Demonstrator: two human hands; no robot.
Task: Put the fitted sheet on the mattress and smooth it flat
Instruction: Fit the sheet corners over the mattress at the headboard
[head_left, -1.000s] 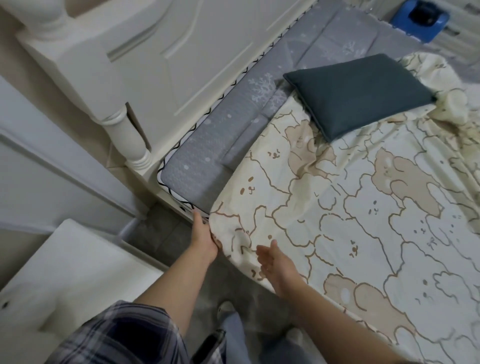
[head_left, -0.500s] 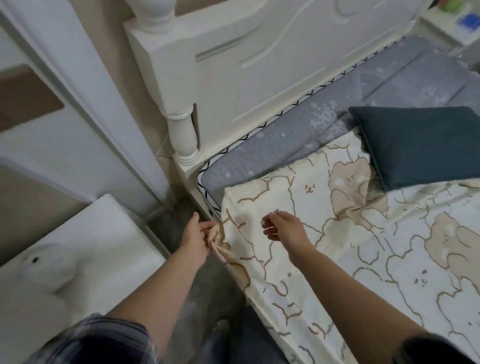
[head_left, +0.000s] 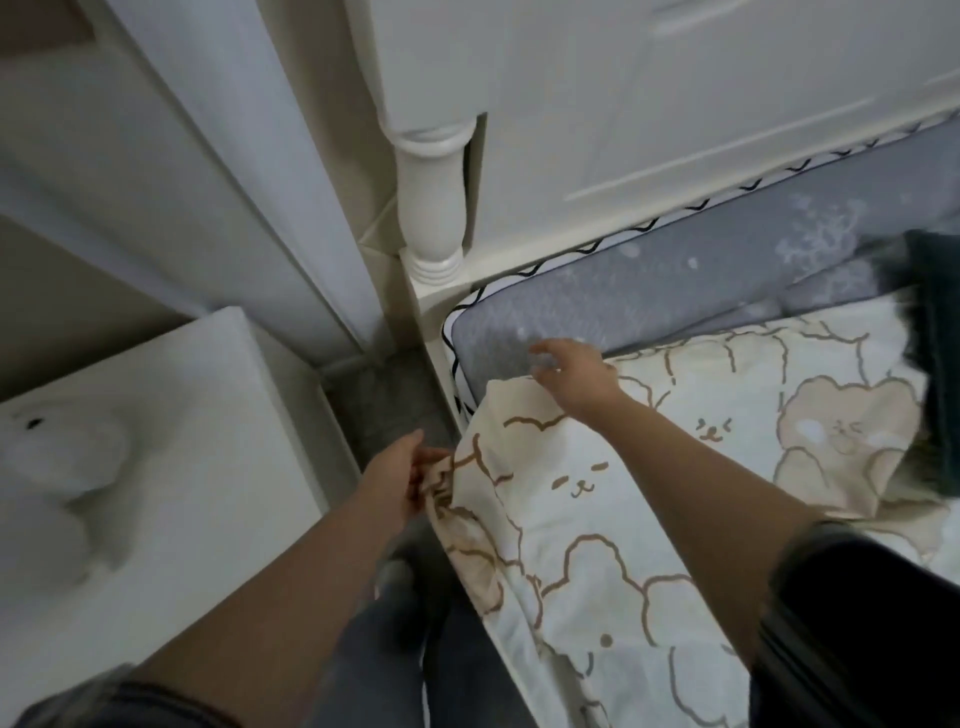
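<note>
The cream fitted sheet (head_left: 597, 499) with brown bear outlines lies over most of the grey mattress (head_left: 649, 296), leaving the corner and head end bare. My left hand (head_left: 402, 478) pinches a bunched fold of the sheet's edge at the side of the bed. My right hand (head_left: 574, 371) hovers over the sheet's upper edge near the mattress corner, fingers spread and blurred, gripping nothing that I can see.
A white headboard (head_left: 649, 104) with a turned post (head_left: 428, 208) stands just behind the corner. A dark teal pillow (head_left: 935, 364) lies on the bed at the right edge. A white nightstand (head_left: 156, 467) is on my left, with a narrow strip of grey floor (head_left: 384, 395) between.
The view has swung closer to the mattress corner. My right hand has reached forward to the sheet's top edge. My left hand keeps its hold on the sheet's side edge.
</note>
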